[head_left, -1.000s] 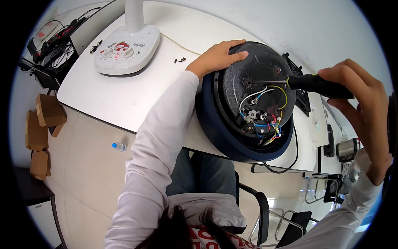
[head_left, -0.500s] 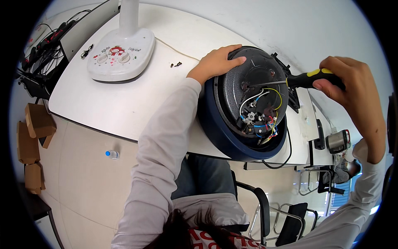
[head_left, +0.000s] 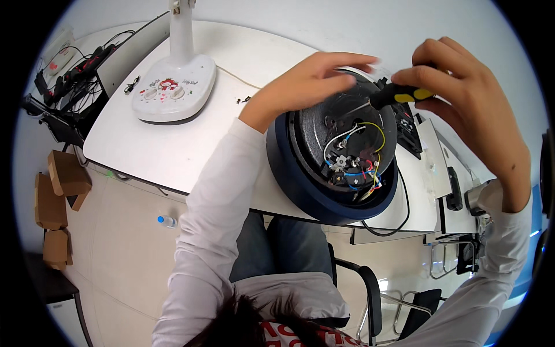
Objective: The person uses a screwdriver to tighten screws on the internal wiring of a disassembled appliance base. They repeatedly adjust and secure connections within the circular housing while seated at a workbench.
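Note:
A black, round metal base plate (head_left: 312, 133) with white, yellow, blue and red wires and small electrical parts (head_left: 347, 173) is tilted in a dark blue housing (head_left: 295, 199) on the white table. My left hand (head_left: 306, 84) is at the plate's upper left, fingers stretched out and slightly blurred; whether they touch it, I cannot tell. My right hand (head_left: 457, 98) grips a black and yellow screwdriver (head_left: 384, 97), its shaft angled down-left over the upper part of the plate.
A white appliance stand (head_left: 173, 98) with knobs stands left on the table (head_left: 127, 150), near small dark screws (head_left: 243, 99). Black parts (head_left: 407, 133) lie behind the housing. Cardboard boxes (head_left: 49, 199) and a bottle (head_left: 166, 221) are on the floor, a chair (head_left: 370, 289) below.
My left hand has loosened from the plate's rim, its fingers now reaching further right. My right hand and screwdriver have moved up and left, the tip shifting upward from where it was.

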